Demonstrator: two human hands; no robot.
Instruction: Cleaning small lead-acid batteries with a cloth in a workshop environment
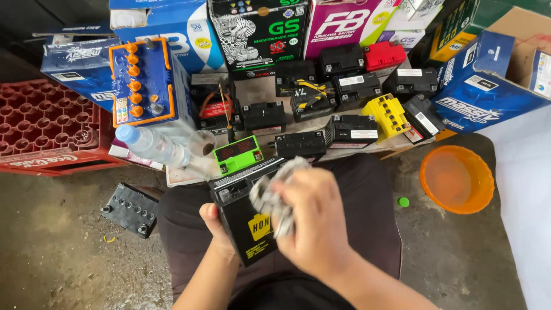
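My left hand (215, 224) clamps the black battery (247, 215) by its lower edge on my lap, my right hand (313, 221) fingers closed on a soft grey rag (272, 201) against its face; judged dense, rigid, smooth-sided, best gripped across the case.

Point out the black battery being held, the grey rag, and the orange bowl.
black battery (252, 229): head view, on its black side face near the yellow label.
grey rag (270, 198): head view, on the crumpled cloth left of the right hand.
orange bowl (456, 179): head view, on its inner wall.
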